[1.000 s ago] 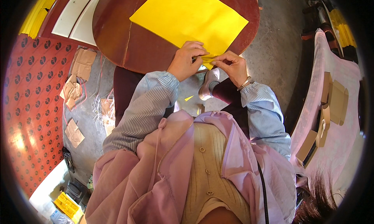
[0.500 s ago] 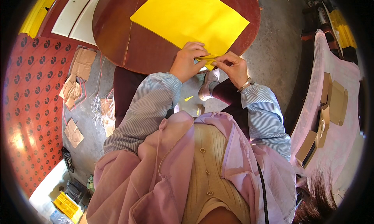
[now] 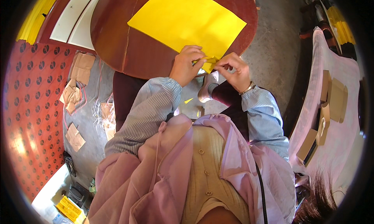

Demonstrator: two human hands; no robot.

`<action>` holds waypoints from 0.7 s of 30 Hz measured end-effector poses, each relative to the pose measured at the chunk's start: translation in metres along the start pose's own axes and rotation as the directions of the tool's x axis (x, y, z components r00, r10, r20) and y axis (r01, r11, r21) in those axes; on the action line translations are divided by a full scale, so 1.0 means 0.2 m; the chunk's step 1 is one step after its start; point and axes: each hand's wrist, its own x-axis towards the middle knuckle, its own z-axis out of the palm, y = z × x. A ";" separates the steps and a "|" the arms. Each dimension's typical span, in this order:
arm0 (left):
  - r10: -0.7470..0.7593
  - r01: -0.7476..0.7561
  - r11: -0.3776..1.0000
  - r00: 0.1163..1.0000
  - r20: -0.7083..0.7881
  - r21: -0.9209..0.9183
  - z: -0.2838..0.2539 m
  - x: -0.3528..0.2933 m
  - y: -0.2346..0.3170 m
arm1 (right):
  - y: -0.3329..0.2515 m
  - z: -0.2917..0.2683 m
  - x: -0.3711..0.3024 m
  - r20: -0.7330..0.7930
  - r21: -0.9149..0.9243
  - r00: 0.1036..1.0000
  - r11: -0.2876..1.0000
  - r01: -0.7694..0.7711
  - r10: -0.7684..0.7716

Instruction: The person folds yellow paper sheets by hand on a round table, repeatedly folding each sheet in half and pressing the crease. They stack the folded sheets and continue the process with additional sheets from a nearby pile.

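A large yellow sheet (image 3: 187, 19), paper or thin cloth, lies flat on the round dark red-brown table (image 3: 109, 41). Its near corner reaches the table's front edge, where a small folded yellow flap (image 3: 209, 66) sticks up between my hands. I cannot tell if that flap is part of the sheet or a separate piece. My left hand (image 3: 184, 65) grips the flap from the left, thumb toward it and fingers behind. From the right, my right hand (image 3: 236, 73) pinches the flap's edge between thumb and forefinger.
A small yellow scrap (image 3: 188, 101) lies on the concrete floor below the hands, near my shoe (image 3: 206, 89). Brown paper pieces (image 3: 75, 137) lie at left beside a red patterned panel (image 3: 37, 91). Opened cardboard boxes (image 3: 337, 99) rest on a pink cloth (image 3: 343, 142) at right.
My right hand has turned slightly and its fingers have shifted along the flap. The flap's tip shows a little wider. My left hand stays on it. The whole view has shifted slightly.
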 end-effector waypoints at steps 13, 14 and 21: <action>0.003 -0.003 1.000 1.000 0.003 0.010 0.00 0.00 0.00 | 0.00 0.02 0.02 0.152 -0.091 0.961 0.965 0.245 -0.230; 0.005 -0.005 1.000 1.000 0.006 0.009 0.00 0.00 0.00 | 0.00 0.03 0.02 0.149 -0.073 0.965 0.970 0.230 -0.217; 0.006 -0.006 1.000 1.000 0.027 0.006 -0.01 0.01 0.00 | 0.04 0.05 0.01 0.101 -0.032 0.989 0.993 0.111 -0.107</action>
